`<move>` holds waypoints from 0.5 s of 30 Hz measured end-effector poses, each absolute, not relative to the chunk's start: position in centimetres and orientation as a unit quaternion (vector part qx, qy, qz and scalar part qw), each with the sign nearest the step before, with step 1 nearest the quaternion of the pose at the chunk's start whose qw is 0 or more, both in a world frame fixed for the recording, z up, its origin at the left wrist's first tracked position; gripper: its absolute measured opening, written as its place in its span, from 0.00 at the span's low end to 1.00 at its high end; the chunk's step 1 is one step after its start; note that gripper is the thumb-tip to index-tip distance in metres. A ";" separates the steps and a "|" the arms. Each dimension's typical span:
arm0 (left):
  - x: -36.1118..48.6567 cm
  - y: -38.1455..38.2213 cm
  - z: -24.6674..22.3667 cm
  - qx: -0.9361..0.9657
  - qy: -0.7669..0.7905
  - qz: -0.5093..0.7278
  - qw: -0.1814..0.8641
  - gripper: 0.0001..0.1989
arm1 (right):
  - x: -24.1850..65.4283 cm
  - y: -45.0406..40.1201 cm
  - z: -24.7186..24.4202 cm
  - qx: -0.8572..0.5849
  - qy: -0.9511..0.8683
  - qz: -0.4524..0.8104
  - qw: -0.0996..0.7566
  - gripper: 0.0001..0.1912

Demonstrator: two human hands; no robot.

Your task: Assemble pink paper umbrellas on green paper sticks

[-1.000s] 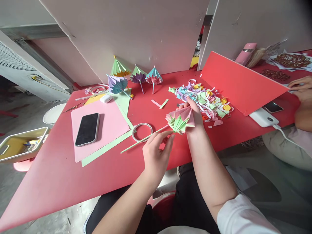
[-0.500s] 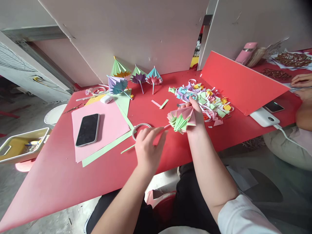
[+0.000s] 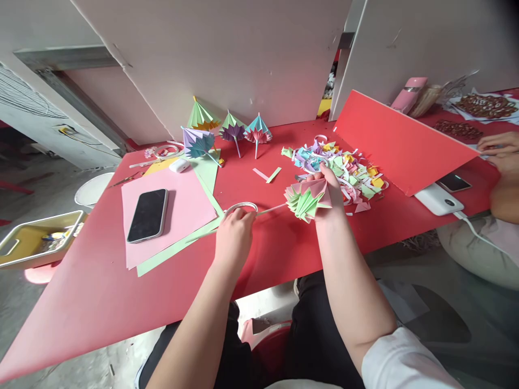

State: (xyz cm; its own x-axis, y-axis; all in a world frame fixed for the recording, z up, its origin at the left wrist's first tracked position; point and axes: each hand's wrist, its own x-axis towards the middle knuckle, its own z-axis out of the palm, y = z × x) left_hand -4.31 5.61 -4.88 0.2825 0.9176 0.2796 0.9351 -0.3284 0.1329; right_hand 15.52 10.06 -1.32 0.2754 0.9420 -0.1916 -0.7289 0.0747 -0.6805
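Note:
A pleated pink and green paper umbrella point(image 3: 307, 200) rests in my right hand point(image 3: 327, 197), whose fingers curl round its far side. A thin stick point(image 3: 271, 209) runs leftward from its pleats. My left hand point(image 3: 236, 229) is closed at the white tape roll point(image 3: 242, 206), with the ring standing just beyond the fingers and the pale green stick passing at the hand. The fingertips are partly hidden. Several finished paper umbrellas point(image 3: 200, 141) lean near the wall at the back.
Colourful paper scraps point(image 3: 344, 167) lie beyond my right hand. A phone point(image 3: 148, 215) sits on pink paper point(image 3: 182, 232) at the left. A red board point(image 3: 401, 140) stands at the right; past it are a power bank point(image 3: 440, 199) and another person's hands point(image 3: 500, 148).
My left hand has moved left, away from the umbrella, to the tape roll, and its fingers have closed. The right hand still holds the umbrella, slightly further right.

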 end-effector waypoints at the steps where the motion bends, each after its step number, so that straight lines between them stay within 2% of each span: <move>1: -4.7 5.6 -4.5 -0.796 -0.579 -0.174 0.024 0.14 | 15.7 10.1 -1.3 -0.347 -0.134 0.584 0.722 0.20; 9: -5.8 6.4 -4.3 -0.807 -0.543 -0.223 -0.063 0.12 | 16.3 10.2 -1.4 -0.348 -0.094 0.595 0.718 0.20; 12: -6.3 5.9 -2.9 -0.851 -0.451 -0.256 -0.080 0.17 | 16.6 10.1 -1.6 -0.356 -0.111 0.607 0.702 0.20; 15: -7.4 5.1 -1.4 -0.864 -0.421 -0.273 -0.044 0.21 | 17.0 10.1 -1.7 -0.346 -0.126 0.624 0.689 0.19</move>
